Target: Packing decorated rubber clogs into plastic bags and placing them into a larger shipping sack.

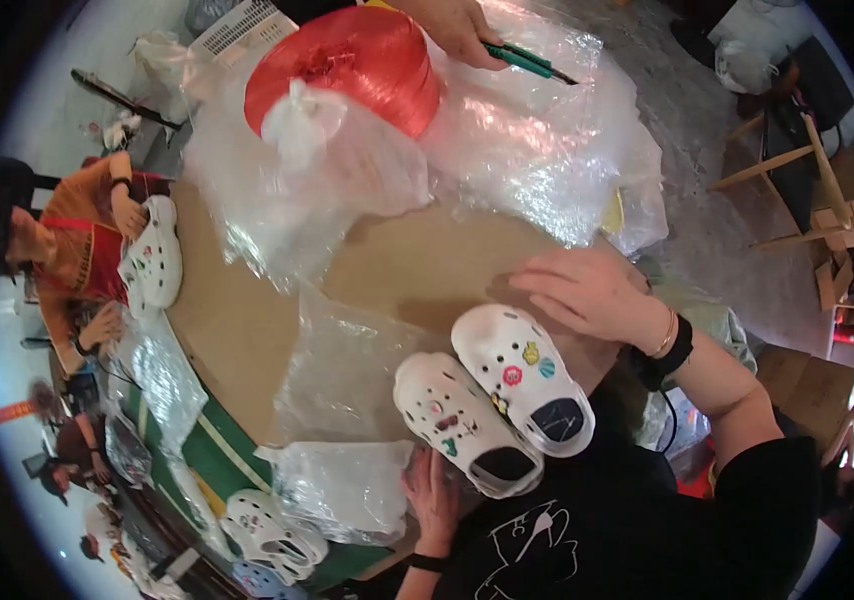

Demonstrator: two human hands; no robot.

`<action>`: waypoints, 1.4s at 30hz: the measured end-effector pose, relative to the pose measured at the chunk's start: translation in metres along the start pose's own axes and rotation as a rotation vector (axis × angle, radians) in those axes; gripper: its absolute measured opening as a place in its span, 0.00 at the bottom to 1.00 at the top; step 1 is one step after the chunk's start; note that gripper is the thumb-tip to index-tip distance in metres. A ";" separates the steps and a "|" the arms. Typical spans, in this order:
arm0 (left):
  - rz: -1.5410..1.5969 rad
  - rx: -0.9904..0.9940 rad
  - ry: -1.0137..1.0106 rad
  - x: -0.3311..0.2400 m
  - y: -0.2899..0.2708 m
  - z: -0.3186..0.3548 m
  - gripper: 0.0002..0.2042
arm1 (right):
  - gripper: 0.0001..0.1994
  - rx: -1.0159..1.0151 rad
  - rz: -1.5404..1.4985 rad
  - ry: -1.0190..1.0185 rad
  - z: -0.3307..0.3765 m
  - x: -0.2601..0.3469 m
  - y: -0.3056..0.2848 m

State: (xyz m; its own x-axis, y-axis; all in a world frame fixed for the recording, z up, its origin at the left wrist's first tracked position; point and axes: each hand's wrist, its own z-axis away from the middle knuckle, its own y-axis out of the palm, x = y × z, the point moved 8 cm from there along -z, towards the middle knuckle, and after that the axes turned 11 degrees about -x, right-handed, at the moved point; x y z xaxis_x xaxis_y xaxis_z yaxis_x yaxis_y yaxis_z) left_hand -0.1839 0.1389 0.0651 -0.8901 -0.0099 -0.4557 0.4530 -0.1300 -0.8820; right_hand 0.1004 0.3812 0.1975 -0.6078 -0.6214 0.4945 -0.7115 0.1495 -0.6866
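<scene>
Side by side on the brown tabletop, the two white clogs sit steadied between the left hand, fingers spread loosely against the nearer heel, and the right hand, resting flat and empty just beside the far toe.

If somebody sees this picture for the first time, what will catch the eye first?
Probably the big red spool of string at the top, sitting among clear bubble wrap. Next, the pair of white clogs with coloured charms on the brown table, low in the middle. The left hand touches the nearer clog, and the right hand lies flat beside the other.
</scene>
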 end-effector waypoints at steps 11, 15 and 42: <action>0.166 -0.325 0.251 -0.005 -0.038 0.022 0.22 | 0.08 -0.155 0.196 -0.023 0.134 0.103 0.002; -0.233 -0.556 0.320 0.002 -0.075 0.058 0.20 | 0.12 -0.148 0.201 0.039 0.155 0.122 0.028; 0.077 -0.794 0.185 0.034 -0.054 0.081 0.04 | 0.19 0.319 -0.389 0.157 0.226 0.196 -0.008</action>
State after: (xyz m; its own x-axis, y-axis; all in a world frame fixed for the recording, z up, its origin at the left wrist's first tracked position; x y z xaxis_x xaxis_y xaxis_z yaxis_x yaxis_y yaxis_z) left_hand -0.2427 0.0652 0.1069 -0.8639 0.1822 -0.4695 0.4746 0.6062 -0.6382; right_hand 0.0667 0.0844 0.1792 -0.3834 -0.4579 0.8020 -0.7671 -0.3258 -0.5527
